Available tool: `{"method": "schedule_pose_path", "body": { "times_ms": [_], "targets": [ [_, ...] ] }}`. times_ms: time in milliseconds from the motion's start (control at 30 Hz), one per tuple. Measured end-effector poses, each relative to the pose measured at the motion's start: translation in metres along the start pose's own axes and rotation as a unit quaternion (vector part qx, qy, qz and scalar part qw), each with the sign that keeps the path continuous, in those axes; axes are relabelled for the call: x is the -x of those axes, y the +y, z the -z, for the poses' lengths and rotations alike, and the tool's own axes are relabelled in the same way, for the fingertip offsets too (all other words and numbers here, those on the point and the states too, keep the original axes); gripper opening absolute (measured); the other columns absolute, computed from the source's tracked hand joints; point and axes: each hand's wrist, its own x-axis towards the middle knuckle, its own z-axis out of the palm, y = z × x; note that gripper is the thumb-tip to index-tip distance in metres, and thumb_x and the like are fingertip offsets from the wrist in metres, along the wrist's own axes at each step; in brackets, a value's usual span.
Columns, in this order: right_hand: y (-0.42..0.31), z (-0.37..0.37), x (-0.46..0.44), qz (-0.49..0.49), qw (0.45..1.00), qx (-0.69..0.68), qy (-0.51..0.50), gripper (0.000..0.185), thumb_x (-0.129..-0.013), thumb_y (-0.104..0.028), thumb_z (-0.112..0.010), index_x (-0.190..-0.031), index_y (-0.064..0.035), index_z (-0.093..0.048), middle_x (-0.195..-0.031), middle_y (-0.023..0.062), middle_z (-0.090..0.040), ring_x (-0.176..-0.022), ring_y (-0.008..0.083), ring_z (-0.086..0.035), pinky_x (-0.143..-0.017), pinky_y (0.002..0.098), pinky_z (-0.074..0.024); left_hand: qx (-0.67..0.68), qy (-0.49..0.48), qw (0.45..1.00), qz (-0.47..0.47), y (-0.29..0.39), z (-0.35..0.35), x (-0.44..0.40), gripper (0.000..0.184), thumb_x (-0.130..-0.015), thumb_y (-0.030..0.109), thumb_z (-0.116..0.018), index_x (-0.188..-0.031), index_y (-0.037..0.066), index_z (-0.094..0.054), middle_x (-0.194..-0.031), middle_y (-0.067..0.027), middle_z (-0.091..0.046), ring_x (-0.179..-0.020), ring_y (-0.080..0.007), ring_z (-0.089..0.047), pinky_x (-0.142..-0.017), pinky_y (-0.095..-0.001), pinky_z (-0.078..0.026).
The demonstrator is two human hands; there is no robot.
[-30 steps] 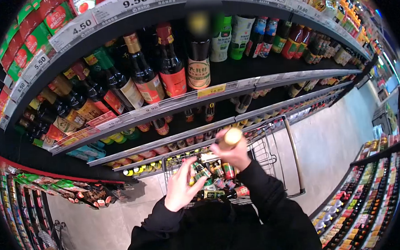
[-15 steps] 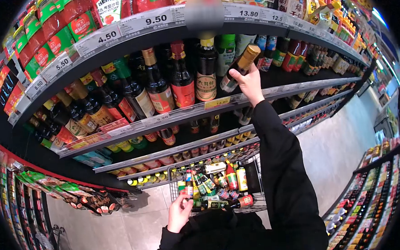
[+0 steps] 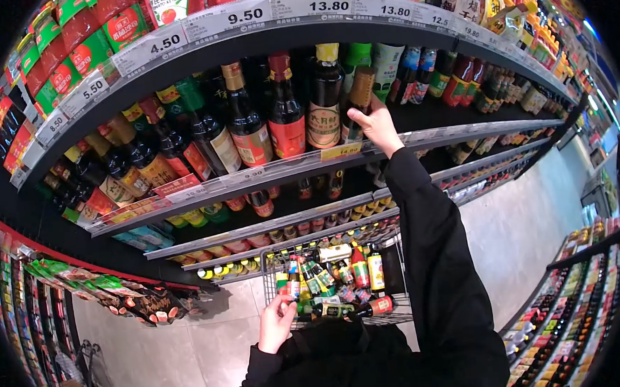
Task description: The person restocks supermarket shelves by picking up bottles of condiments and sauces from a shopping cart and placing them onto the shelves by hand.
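My right hand (image 3: 378, 125) is wrapped round a dark sauce bottle (image 3: 361, 87) with a gold cap, which stands nearly upright at the shelf's front. Just left of it is a dark sauce bottle (image 3: 324, 119) with a yellow cap and a cream label. Further left stands a red-labelled bottle (image 3: 287, 128). Low down, my left hand (image 3: 276, 325) is closed with curled fingers at the near left edge of the shopping cart (image 3: 266, 283); what it grips, if anything, is hidden. Several bottles, including a red-capped one (image 3: 359, 268), lie in the cart.
A price rail (image 3: 253, 174) runs along the shelf's front edge. Above hangs another shelf with price tags (image 3: 244, 16) and ketchup pouches (image 3: 124, 26). Bagged goods (image 3: 119, 291) hang at the left. Tiled floor (image 3: 508, 232) stretches to the right, beside another stocked shelf (image 3: 575, 306).
My right hand has moved left and slightly down, bringing the gold-capped bottle from a tilt to nearly upright beside the yellow-capped one. My left hand has barely moved.
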Motion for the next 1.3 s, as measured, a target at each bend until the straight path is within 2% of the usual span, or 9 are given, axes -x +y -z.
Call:
{"method": "schedule_pose_path", "body": {
  "times_ms": [267,400,467,533,633,733,1033,1167,1300],
  "targets": [
    [0.001,0.002,0.008,-0.007,0.998,0.055,-0.005,0.063,-0.086,-0.028,-0.073,-0.134,0.0006,-0.044,-0.119,0.0148,-0.062,-0.109,0.0207,-0.059,-0.094,0.0331,-0.0458,0.113,-0.041,0.991,0.054,-0.051,-0.010,-0.025,0.002,-0.090,0.005,-0.062,-0.091,0.006,-0.064,-0.068,0.0100,-0.047,-0.059,0.0012,-0.037,-0.052,-0.0182,-0.027],
    [-0.016,0.016,0.072,0.045,0.990,0.026,0.129,0.046,-0.088,-0.015,-0.071,-0.127,-0.0016,-0.051,-0.107,0.0095,-0.065,-0.099,0.0155,-0.062,-0.089,0.0300,-0.0488,0.127,-0.053,0.983,0.123,-0.133,-0.018,-0.052,0.009,-0.088,0.006,-0.059,-0.097,0.003,-0.061,-0.072,0.0029,-0.057,-0.057,-0.0039,-0.047,-0.051,-0.0206,-0.037],
    [-0.009,0.024,0.135,-0.053,0.989,-0.044,0.128,0.028,-0.089,-0.011,-0.067,-0.114,-0.0025,-0.058,-0.095,0.0010,-0.063,-0.085,0.0073,-0.058,-0.077,0.0233,-0.0476,-0.027,-0.057,0.997,0.045,-0.192,-0.029,-0.064,0.012,-0.085,0.008,-0.063,-0.096,0.002,-0.061,-0.077,-0.0007,-0.061,-0.063,-0.0092,-0.054,-0.059,-0.0250,-0.045],
    [0.008,0.034,0.209,-0.140,0.988,0.057,0.038,0.014,-0.089,-0.010,-0.063,-0.102,-0.0036,-0.063,-0.090,0.0014,-0.063,-0.083,0.0083,-0.058,-0.075,0.0247,-0.0470,-0.112,-0.112,0.980,0.119,-0.202,-0.041,-0.073,0.026,-0.080,0.017,-0.068,-0.099,0.000,-0.061,-0.081,-0.0139,-0.067,-0.077,-0.0238,-0.066,-0.069,-0.0350,-0.051],
    [0.038,0.036,0.341,-0.369,0.919,0.136,-0.016,0.014,-0.088,-0.011,-0.062,-0.096,0.0002,-0.064,-0.075,0.0060,-0.060,-0.069,0.0103,-0.053,-0.066,0.0261,-0.0461,-0.302,-0.210,0.924,0.106,-0.235,-0.070,-0.087,0.043,-0.076,0.028,-0.073,-0.108,0.001,-0.060,-0.100,-0.0222,-0.067,-0.096,-0.0335,-0.065,-0.083,-0.0406,-0.051],
    [0.037,0.047,0.456,-0.445,0.885,0.132,-0.034,0.020,-0.090,-0.007,-0.059,-0.107,0.0018,-0.063,-0.082,0.0025,-0.066,-0.074,0.0083,-0.060,-0.070,0.0245,-0.0497,-0.395,-0.338,0.847,0.107,-0.291,-0.099,-0.098,0.055,-0.080,0.030,-0.065,-0.127,0.006,-0.050,-0.124,-0.0211,-0.057,-0.114,-0.0439,-0.054,-0.095,-0.0503,-0.046],
    [-0.042,0.034,0.574,-0.614,0.755,-0.042,0.226,0.020,-0.090,-0.001,-0.050,-0.108,0.0034,-0.059,-0.082,0.0068,-0.066,-0.075,0.0117,-0.061,-0.070,0.0244,-0.0478,-0.517,-0.402,0.743,0.140,-0.327,-0.149,-0.096,0.075,-0.072,0.041,-0.077,-0.131,0.006,-0.048,-0.136,-0.0230,-0.046,-0.124,-0.0433,-0.046,-0.103,-0.0496,-0.042],
    [-0.053,0.032,0.581,-0.611,0.738,-0.046,0.283,0.020,-0.090,0.000,-0.049,-0.108,0.0030,-0.058,-0.081,0.0061,-0.065,-0.075,0.0109,-0.060,-0.071,0.0238,-0.0462,-0.515,-0.524,0.672,0.096,-0.354,-0.147,-0.114,0.066,-0.066,0.050,-0.081,-0.109,0.002,-0.065,-0.110,-0.0213,-0.066,-0.104,-0.0372,-0.063,-0.089,-0.0441,-0.052],
    [-0.056,0.030,0.579,-0.605,0.737,-0.035,0.299,0.020,-0.091,0.001,-0.048,-0.109,0.0032,-0.058,-0.081,0.0060,-0.065,-0.074,0.0107,-0.059,-0.071,0.0237,-0.0462,-0.455,-0.565,0.686,0.056,-0.322,-0.137,-0.117,0.058,-0.070,0.047,-0.080,-0.100,0.000,-0.068,-0.102,-0.0233,-0.068,-0.097,-0.0363,-0.066,-0.084,-0.0426,-0.053]
  ]
}}
